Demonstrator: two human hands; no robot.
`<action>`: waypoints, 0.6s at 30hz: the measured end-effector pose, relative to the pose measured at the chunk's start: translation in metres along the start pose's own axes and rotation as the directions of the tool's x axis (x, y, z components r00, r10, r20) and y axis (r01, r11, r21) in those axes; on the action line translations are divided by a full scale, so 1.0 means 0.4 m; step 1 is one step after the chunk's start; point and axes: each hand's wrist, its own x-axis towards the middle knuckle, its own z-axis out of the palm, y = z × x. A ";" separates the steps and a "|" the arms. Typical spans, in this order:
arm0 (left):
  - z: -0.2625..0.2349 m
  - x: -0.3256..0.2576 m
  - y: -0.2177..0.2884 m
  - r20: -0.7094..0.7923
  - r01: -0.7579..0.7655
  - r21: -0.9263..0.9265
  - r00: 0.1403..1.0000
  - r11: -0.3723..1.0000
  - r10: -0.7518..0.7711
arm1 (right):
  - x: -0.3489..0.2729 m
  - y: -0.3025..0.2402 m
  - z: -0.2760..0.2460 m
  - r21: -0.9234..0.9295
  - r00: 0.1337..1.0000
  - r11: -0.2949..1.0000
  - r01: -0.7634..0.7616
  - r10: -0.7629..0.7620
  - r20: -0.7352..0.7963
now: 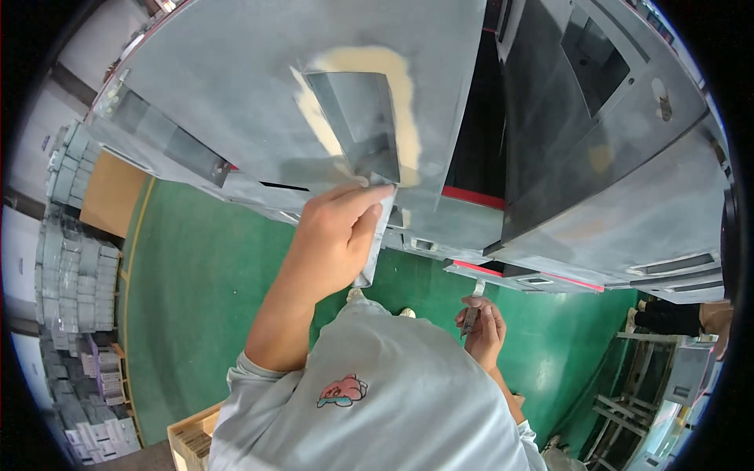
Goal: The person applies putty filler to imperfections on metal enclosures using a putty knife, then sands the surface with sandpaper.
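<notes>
My left hand (334, 239) is raised to a large grey metal panel (228, 86), its index finger stretched toward the lower edge of a recessed window (353, 118). A flat light-grey plate (375, 255) hangs from under its closed fingers and thumb; part of it is hidden by the hand. Cream-coloured filler (403, 94) borders the window in a wide, uneven band. Lower and to the right, my right hand (484, 334) grips a putty knife (470, 320), its pale blade pointing up, away from the panel.
At right stands another grey cabinet section (605, 149) with a window cut-out, beyond a dark gap with a red lower edge. Stacked grey parts (78, 275) line the left side. A metal rack (628, 416) and another person's dark-clothed leg (667, 318) are at lower right. A wooden crate (188, 436) sits lower left.
</notes>
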 end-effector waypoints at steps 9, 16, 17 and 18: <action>0.003 -0.016 -0.013 0.092 -0.183 0.018 0.979 0.983 0.180 | 0.004 0.007 0.014 -0.052 0.997 0.999 -0.011 0.015 0.081; 0.029 0.008 -0.006 -0.009 -0.040 0.142 0.999 0.989 0.042 | -0.002 0.012 0.004 -0.076 0.996 0.996 -0.042 0.048 0.076; 0.037 0.001 0.000 -0.053 -0.048 0.130 0.997 0.990 0.055 | 0.000 0.013 0.003 -0.082 0.995 0.996 -0.046 0.053 0.080; 0.034 -0.011 0.006 0.045 -0.047 0.082 0.998 0.995 0.043 | 0.002 0.013 0.003 -0.105 0.995 0.994 -0.015 0.025 0.098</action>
